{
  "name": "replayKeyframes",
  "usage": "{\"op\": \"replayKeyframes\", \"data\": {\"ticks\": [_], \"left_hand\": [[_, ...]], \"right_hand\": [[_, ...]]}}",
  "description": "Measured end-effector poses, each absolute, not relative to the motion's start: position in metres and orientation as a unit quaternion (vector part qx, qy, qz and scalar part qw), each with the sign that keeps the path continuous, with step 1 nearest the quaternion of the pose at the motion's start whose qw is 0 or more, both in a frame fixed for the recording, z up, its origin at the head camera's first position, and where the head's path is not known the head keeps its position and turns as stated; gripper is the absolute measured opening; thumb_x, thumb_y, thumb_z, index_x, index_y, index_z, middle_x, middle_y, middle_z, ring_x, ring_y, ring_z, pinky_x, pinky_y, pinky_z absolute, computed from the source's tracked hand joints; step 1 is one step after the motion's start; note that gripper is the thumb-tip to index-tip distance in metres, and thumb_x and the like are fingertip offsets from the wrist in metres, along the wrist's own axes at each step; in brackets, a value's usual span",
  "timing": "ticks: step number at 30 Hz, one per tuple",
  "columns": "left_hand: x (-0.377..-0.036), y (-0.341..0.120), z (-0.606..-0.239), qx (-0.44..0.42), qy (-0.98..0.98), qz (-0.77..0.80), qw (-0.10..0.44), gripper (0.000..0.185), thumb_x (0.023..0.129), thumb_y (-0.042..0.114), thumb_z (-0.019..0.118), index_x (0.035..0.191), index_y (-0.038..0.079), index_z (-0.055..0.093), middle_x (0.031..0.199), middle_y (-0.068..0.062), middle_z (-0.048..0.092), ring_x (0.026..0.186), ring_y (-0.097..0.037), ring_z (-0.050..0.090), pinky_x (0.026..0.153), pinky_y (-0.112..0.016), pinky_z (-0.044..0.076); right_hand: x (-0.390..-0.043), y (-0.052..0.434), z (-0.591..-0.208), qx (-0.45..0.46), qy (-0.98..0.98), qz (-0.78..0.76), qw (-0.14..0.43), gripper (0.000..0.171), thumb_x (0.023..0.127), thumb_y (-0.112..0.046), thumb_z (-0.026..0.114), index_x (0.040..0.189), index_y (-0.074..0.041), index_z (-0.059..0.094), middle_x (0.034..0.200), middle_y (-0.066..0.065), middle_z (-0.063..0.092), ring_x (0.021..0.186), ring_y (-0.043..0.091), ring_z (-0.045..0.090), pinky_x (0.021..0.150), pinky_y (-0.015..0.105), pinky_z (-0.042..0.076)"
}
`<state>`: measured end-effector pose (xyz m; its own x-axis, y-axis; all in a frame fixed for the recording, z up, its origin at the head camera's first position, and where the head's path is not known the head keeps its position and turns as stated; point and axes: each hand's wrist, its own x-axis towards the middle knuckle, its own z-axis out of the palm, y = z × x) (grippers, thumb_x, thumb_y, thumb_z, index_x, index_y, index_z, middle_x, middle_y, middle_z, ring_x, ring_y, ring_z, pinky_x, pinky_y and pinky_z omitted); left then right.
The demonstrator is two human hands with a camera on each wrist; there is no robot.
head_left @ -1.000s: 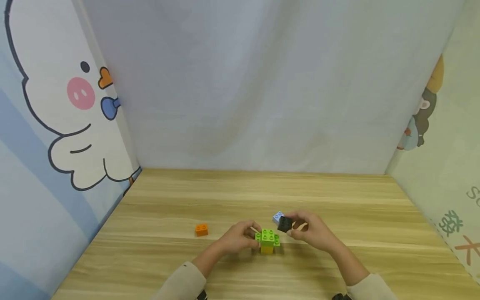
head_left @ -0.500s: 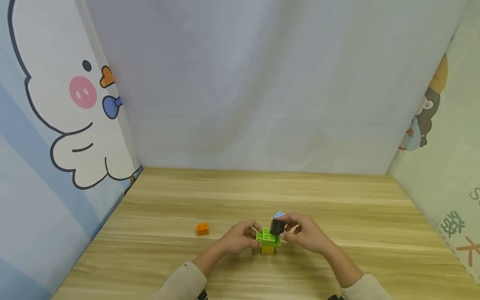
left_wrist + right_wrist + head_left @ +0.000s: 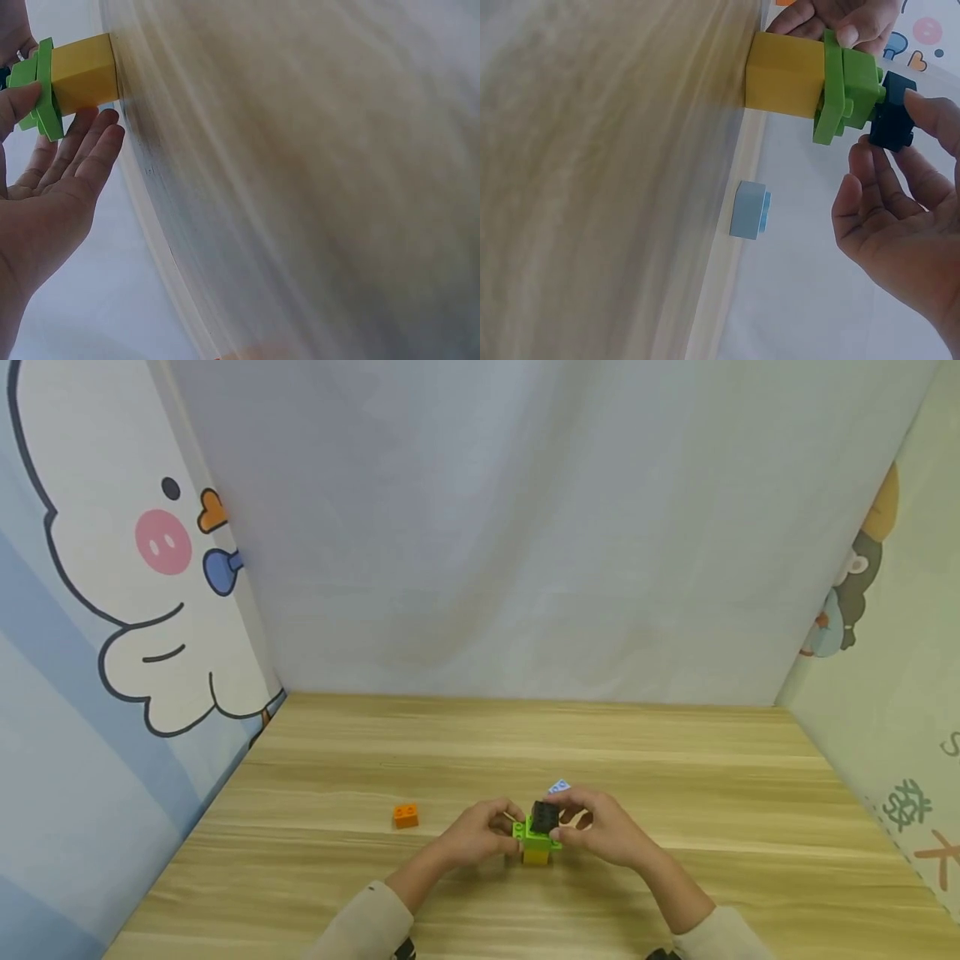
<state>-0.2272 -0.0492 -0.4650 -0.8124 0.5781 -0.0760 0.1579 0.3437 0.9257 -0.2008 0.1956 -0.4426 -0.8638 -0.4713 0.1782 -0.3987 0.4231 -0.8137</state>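
Two bare forearms reach in from the bottom edge of the head view, the left forearm (image 3: 415,878) slanting up to the right, the right forearm (image 3: 680,891) slanting up to the left, each emerging from a pale sleeve. The hands face each other, close but apart. The left hand (image 3: 474,835) pinches between thumb and finger; its other fingers (image 3: 96,159) stretch out side by side, gently bent. The right hand (image 3: 606,831) also pinches, thumb (image 3: 935,118) opposite fingertips, its little finger (image 3: 847,201) bent and separate.
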Motion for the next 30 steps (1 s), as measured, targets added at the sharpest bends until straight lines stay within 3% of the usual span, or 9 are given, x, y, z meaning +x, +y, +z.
{"op": "replayKeyframes", "data": {"ticks": [22,30], "left_hand": [[-0.2283,-0.0486,-0.4632,0.232,0.792,0.527,0.204,0.03,0.086,-0.003,0.073,0.115,-0.002,0.064,0.11,-0.019,0.074,0.104,-0.03,0.071,0.087,-0.04,0.058],[-0.2277,-0.0501,-0.4626,0.237,0.788,0.53,0.205,0.03,0.087,-0.002,0.073,0.116,-0.003,0.064,0.11,-0.018,0.074,0.103,-0.028,0.07,0.086,-0.039,0.057]], "right_hand": [[-0.2005,0.1911,-0.4402,-0.287,0.859,-0.425,0.004,0.033,0.091,-0.009,0.074,0.124,-0.003,0.072,0.109,0.006,0.071,0.094,0.017,0.061,0.077,0.031,0.051],[-0.2003,0.1875,-0.4373,-0.317,0.867,-0.385,-0.022,0.03,0.088,-0.002,0.073,0.119,-0.004,0.073,0.106,0.004,0.072,0.091,0.015,0.061,0.075,0.032,0.053]]}}
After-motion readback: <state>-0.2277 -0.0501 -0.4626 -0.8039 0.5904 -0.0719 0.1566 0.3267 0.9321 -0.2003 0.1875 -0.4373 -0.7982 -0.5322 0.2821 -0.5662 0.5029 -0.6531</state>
